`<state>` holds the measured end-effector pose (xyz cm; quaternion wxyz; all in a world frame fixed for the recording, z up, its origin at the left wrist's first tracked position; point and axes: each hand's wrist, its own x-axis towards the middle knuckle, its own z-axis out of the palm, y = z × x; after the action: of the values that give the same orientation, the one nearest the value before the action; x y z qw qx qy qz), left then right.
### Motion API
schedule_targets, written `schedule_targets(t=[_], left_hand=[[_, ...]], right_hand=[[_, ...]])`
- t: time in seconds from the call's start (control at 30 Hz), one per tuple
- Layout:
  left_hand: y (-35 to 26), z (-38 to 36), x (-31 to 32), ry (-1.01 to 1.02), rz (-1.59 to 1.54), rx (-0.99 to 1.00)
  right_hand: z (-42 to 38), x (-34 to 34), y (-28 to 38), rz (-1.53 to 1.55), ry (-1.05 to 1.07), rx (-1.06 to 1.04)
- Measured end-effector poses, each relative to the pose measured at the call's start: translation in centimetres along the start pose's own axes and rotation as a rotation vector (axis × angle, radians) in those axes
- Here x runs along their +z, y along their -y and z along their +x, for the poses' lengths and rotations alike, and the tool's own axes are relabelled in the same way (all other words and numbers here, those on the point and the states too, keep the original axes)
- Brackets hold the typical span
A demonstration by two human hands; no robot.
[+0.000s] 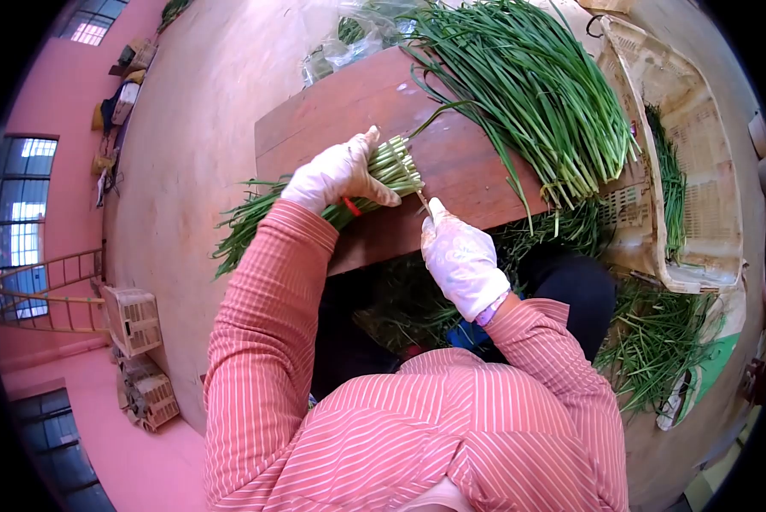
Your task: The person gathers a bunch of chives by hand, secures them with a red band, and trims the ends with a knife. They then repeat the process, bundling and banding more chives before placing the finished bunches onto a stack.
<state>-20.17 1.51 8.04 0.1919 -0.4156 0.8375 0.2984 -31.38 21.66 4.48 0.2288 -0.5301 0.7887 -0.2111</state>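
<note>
My left hand (338, 175), in a pale glove, grips a bundle of green stalks (255, 213) tied with a red band, its cut ends resting on a brown wooden board (332, 115). My right hand (461, 260), also gloved, holds a small knife (416, 191) whose blade touches the cut ends of the bundle. A large loose pile of green stalks (528, 85) lies on the board's far right part.
A worn cream plastic basket (699, 128) with some stalks stands at the right. Green trimmings (656, 333) litter the floor below the board. Clear plastic bags (349, 38) lie behind the board. Small crates (135, 320) stand at the left wall.
</note>
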Motion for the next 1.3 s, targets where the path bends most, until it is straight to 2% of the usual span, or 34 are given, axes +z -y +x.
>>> schedule_targets(t=[0.03, 0.27, 0.47, 0.57, 0.67, 0.87, 0.93, 1.07, 1.13, 1.3], left_hand=[[-0.5, 0.1, 0.8, -0.07, 0.024, 0.011], [-0.1, 1.5, 3.7, -0.22, 0.091, 0.01], [-1.5, 0.7, 3.1, -0.211, 0.087, 0.003], [-2.8, -0.1, 2.6, -0.2, 0.15, -0.072], [-2.2, 0.0, 3.1, -0.247, 0.118, -0.056], [-1.6, 0.2, 3.4, -0.25, 0.11, -0.014], [-1.2, 0.2, 3.8, -0.355, 0.221, 0.053], [-1.2, 0.5, 3.7, -0.369, 0.214, 0.052], [-1.5, 0.4, 3.4, -0.277, 0.19, 0.0], [-1.2, 0.6, 3.4, -0.225, 0.154, -0.029]], right_hand=[[0.0, 0.0, 0.0, -0.015, 0.004, -0.008], [0.1, 0.6, 0.0, -0.053, -0.007, -0.022], [0.2, 1.0, 0.1, -0.019, -0.007, 0.014], [0.3, 0.4, 0.3, 0.051, 0.01, 0.057], [0.4, -0.1, 0.7, 0.11, 0.134, 0.148], [0.4, 0.7, 0.1, -0.002, 0.025, 0.076], [0.4, 1.1, -0.2, -0.008, -0.004, 0.058], [0.5, 1.3, -0.3, 0.002, 0.032, 0.063], [0.5, 1.8, -0.6, 0.115, 0.009, 0.09], [2.6, 2.4, -0.4, 0.211, 0.08, 0.101]])
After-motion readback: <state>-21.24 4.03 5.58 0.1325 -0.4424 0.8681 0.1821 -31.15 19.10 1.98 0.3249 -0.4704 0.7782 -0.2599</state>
